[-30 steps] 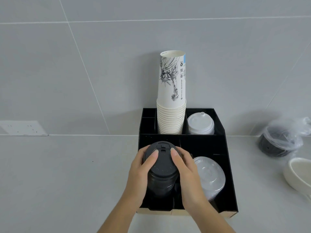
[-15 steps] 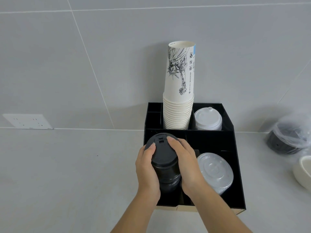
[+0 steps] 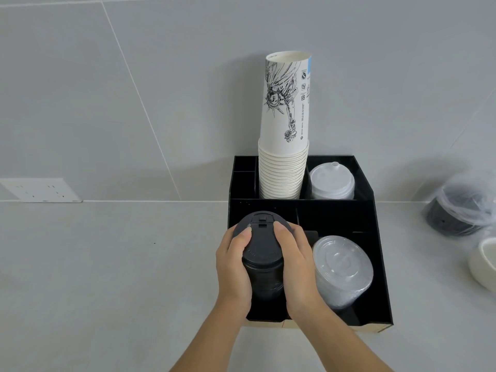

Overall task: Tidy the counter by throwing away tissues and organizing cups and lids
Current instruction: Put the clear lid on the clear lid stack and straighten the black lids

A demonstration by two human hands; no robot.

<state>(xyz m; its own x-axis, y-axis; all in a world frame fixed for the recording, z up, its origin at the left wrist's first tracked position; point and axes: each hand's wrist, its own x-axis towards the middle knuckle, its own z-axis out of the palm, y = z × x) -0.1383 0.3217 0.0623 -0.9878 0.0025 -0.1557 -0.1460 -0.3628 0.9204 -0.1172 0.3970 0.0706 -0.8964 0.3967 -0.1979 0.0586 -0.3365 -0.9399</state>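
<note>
A stack of black lids [image 3: 264, 253] stands in the front left compartment of a black organizer [image 3: 375, 237]. My left hand [image 3: 233, 272] grips its left side and my right hand [image 3: 298, 267] grips its right side, fingertips on the top lid. To the right, a stack of clear lids [image 3: 342, 267] leans in the front right compartment. In the back row stands a tall stack of white printed paper cups [image 3: 284, 146], with a stack of white lids [image 3: 331, 182] beside it.
A clear bag of black lids [image 3: 461, 210] lies on the counter at the right, by the wall. A white bowl [image 3: 484, 264] sits at the right edge. A white wall socket [image 3: 40, 189] is at the left. Grey counter spreads to the left of the organizer.
Both hands have slid lower down the sides of the black lid stack, and the stack has sunk a little deeper into its compartment. The camera has shifted slightly.
</note>
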